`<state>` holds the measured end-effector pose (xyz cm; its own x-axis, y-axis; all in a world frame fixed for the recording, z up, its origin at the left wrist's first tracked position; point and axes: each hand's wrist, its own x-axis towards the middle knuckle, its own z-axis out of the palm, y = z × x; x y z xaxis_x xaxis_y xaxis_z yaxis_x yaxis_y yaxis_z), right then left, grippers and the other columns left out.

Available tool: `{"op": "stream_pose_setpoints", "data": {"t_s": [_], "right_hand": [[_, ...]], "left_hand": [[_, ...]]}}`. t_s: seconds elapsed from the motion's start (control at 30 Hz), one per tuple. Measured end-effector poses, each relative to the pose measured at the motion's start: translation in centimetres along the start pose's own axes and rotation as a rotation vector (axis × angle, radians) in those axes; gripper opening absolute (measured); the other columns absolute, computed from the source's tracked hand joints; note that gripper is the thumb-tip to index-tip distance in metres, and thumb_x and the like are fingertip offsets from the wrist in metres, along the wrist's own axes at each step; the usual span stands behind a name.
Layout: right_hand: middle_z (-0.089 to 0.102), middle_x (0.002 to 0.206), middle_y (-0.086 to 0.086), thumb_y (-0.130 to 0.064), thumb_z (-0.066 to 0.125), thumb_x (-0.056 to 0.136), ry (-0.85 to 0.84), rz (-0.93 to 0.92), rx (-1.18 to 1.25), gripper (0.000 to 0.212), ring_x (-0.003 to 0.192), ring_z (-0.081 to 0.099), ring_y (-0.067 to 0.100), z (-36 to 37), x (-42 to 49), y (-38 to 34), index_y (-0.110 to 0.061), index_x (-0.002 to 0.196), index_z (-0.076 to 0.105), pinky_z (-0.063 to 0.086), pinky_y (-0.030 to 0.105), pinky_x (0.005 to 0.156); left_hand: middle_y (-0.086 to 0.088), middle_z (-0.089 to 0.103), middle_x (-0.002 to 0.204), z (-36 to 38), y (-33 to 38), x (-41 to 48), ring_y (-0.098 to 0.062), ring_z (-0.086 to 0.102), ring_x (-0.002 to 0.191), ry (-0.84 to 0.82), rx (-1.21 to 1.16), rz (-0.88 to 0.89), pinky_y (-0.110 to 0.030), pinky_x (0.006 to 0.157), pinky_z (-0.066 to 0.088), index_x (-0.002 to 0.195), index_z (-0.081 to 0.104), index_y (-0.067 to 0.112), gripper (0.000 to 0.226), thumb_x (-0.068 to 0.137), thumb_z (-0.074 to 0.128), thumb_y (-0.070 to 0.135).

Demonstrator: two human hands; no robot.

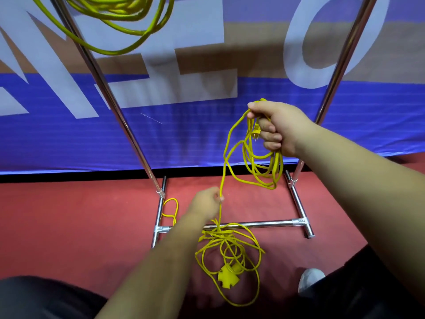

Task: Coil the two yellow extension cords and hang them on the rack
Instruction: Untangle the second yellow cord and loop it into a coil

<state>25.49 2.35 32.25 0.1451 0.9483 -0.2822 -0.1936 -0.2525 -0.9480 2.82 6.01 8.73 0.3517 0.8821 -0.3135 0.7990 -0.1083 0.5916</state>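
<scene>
Right hand (279, 131) is raised in front of the rack's (253, 224) right upright, fingers curled tight round a bunch of loops of a yellow cord (278, 168). The loops hang down from the fist, clear of the floor (80, 226). The cord's plug (256, 132) sticks out of the grip beside the fingers, prongs down.

From the top of the fist a single strand drops leftward to the left hand (207, 201), which is lower and nearer the floor. It pinches that strand between thumb and fingertips, the arm reaching out from the bottom of the view.

Below the pinch the strand runs straight down into a loose tangled heap (220, 237) of the same cord on the red floor. The heap lies just in front of the rack's base bar, partly across it. A flat yellow multi-way socket (226, 276) lies within the heap on its near side.

A second yellow cord (119, 10) hangs in a coil at the top left, by the rack's left upright, well apart from both hands. A small yellow loop (171, 210) lies by the left foot of the rack; I cannot tell which cord it belongs to.

Behind the rack is a blue banner (207, 139) with white letters. A white shoe (310, 282) shows at the lower right.
</scene>
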Motion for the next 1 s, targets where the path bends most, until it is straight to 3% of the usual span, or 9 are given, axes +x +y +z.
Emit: {"op": "stream_pose_setpoints", "data": {"t_s": [0.07,0.2,0.33,0.4,0.6,0.73,0.87,0.93,1.0], "right_hand": [[0.028,0.048,-0.002,-0.038,0.060,0.106,0.000,-0.018,-0.038,0.029,0.031,0.022,0.011,0.1,0.0,0.1,-0.014,0.089,0.065,0.020,0.019,0.036],[0.030,0.049,0.001,-0.036,0.063,0.104,0.038,-0.067,-0.094,0.027,0.032,0.023,0.014,0.7,-0.3,0.2,-0.012,0.093,0.068,0.021,0.021,0.039],[0.032,0.050,0.004,-0.032,0.070,0.100,0.107,-0.122,-0.082,0.026,0.033,0.025,0.017,1.7,-0.4,0.3,-0.011,0.086,0.070,0.023,0.022,0.043],[0.034,0.051,0.005,-0.032,0.070,0.100,0.120,-0.147,-0.067,0.026,0.035,0.027,0.018,2.2,-0.4,0.5,-0.013,0.083,0.070,0.024,0.023,0.044],[0.054,0.060,0.002,-0.033,0.067,0.102,0.090,-0.197,-0.078,0.022,0.044,0.045,0.017,4.4,-0.6,1.1,-0.012,0.101,0.076,0.040,0.025,0.043],[0.069,0.081,0.005,-0.041,0.068,0.103,0.008,-0.161,-0.079,0.027,0.063,0.067,0.019,5.7,-1.0,2.0,-0.016,0.105,0.076,0.059,0.035,0.059],[0.078,0.096,0.016,-0.047,0.064,0.105,-0.045,-0.110,-0.051,0.035,0.078,0.078,0.028,6.9,-2.0,2.9,-0.014,0.115,0.072,0.066,0.043,0.071],[0.079,0.094,0.018,-0.050,0.063,0.104,-0.065,-0.066,-0.039,0.040,0.076,0.078,0.031,7.6,-2.4,3.1,-0.013,0.116,0.071,0.065,0.047,0.076],[0.076,0.082,0.016,-0.053,0.062,0.104,-0.060,-0.032,-0.041,0.044,0.065,0.074,0.027,8.0,-2.7,3.2,-0.010,0.113,0.070,0.064,0.044,0.069]], "left_hand": [[-0.002,0.063,0.072,-3.5,2.0,0.9,-0.024,0.068,0.066,0.068,-0.135,0.022,-0.035,0.067,0.057,0.079,0.053,0.021,0.024,0.099,0.065,0.028],[-0.017,0.058,0.080,-10.8,6.1,0.8,-0.022,0.063,0.055,0.043,-0.472,-0.024,-0.034,0.050,0.059,0.087,0.048,0.015,0.022,0.105,0.057,0.023],[-0.007,0.053,0.075,-17.5,10.2,-0.9,-0.011,0.055,0.048,0.160,-0.670,-0.041,-0.027,0.049,0.056,0.095,0.055,0.010,0.017,0.107,0.054,0.022],[-0.008,0.058,0.076,-19.9,11.9,-2.2,-0.011,0.065,0.049,0.122,-0.819,-0.103,-0.029,0.050,0.059,0.099,0.058,0.005,0.018,0.107,0.056,0.021],[-0.007,0.075,0.068,-21.2,14.1,-6.9,-0.022,0.078,0.068,-0.047,-0.790,-0.138,-0.030,0.051,0.060,0.106,0.065,0.002,0.026,0.104,0.063,0.027],[-0.006,0.075,0.067,-20.7,14.6,-7.9,-0.012,0.075,0.060,-0.108,-0.993,-0.134,-0.023,0.049,0.059,0.101,0.065,0.009,0.018,0.105,0.060,0.026],[-0.010,0.074,0.066,-21.4,15.6,-7.8,-0.010,0.071,0.052,-0.101,-1.123,-0.084,-0.019,0.049,0.058,0.093,0.066,0.001,0.028,0.104,0.061,0.026],[-0.011,0.075,0.070,-21.5,15.8,-7.9,-0.012,0.073,0.057,-0.076,-1.126,-0.042,-0.020,0.050,0.058,0.100,0.066,-0.004,0.032,0.104,0.062,0.027],[-0.013,0.075,0.071,-21.5,15.7,-7.7,-0.013,0.075,0.060,-0.027,-1.138,-0.020,-0.020,0.051,0.058,0.109,0.065,-0.007,0.035,0.103,0.063,0.028]]}}
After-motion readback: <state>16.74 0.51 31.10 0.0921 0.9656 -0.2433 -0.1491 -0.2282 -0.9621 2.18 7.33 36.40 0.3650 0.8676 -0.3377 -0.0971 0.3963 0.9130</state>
